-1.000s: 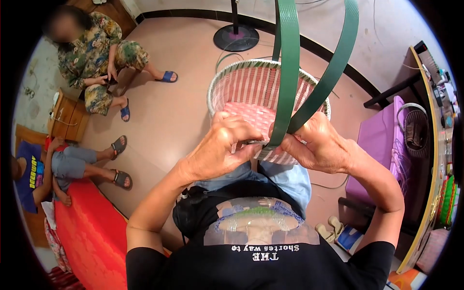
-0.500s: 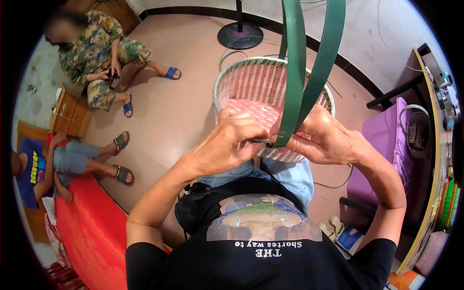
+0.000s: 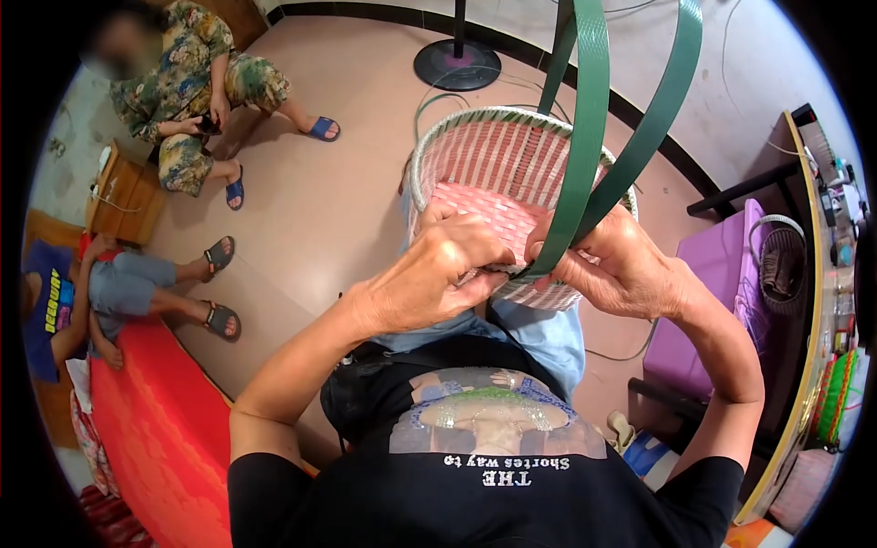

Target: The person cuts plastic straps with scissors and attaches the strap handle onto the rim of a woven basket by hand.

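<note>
Basket [image 3: 475,151], pink and white: before the knees, near side between both hands. Green strap [image 3: 586,110] and darker strap [image 3: 652,119]: crossing there; upper ends now spread wider, the darker swung right.

Left hand [image 3: 448,260]: grip pinched closed, basket edge. Right hand [image 3: 621,267]: grip pinched closed, green strap. Working spot unchanged.

Stand [image 3: 457,66]: far floor.

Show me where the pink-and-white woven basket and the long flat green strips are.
Pink-and-white woven basket [image 3: 493,157], head view: far inner wall.
Long flat green strips [image 3: 589,110], head view: broad face of the brighter strip.
</note>
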A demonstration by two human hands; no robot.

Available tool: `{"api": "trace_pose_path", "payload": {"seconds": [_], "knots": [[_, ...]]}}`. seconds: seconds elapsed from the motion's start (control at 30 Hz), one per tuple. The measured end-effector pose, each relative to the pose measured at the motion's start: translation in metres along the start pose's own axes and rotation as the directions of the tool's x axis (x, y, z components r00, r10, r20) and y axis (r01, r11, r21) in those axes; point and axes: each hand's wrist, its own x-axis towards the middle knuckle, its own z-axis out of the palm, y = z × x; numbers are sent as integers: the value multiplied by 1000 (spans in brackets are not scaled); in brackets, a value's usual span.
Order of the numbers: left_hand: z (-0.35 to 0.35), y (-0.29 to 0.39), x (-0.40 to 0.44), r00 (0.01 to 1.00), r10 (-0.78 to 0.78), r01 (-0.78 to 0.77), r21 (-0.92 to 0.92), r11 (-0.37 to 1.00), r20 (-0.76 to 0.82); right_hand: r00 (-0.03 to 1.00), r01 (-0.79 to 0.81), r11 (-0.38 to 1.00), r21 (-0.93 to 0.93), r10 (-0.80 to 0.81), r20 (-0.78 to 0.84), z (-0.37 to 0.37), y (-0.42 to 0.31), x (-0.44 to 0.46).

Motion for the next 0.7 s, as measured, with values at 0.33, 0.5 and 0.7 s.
{"api": "trace_pose_path", "payload": {"seconds": [0.33,0.5,0.7], "knots": [[11,1,0,989,49,-34,109,993,-139,993,-85,996,-38,88,82,-4,-12,-2],[15,-1,-3,988,67,-40,188,981,-141,976,-127,991,29,120,180,-6,-14,0],[19,-4,-3,977,112,-73,210,975,-180,959,-200,979,46,186,215,-13,-22,2]]}}
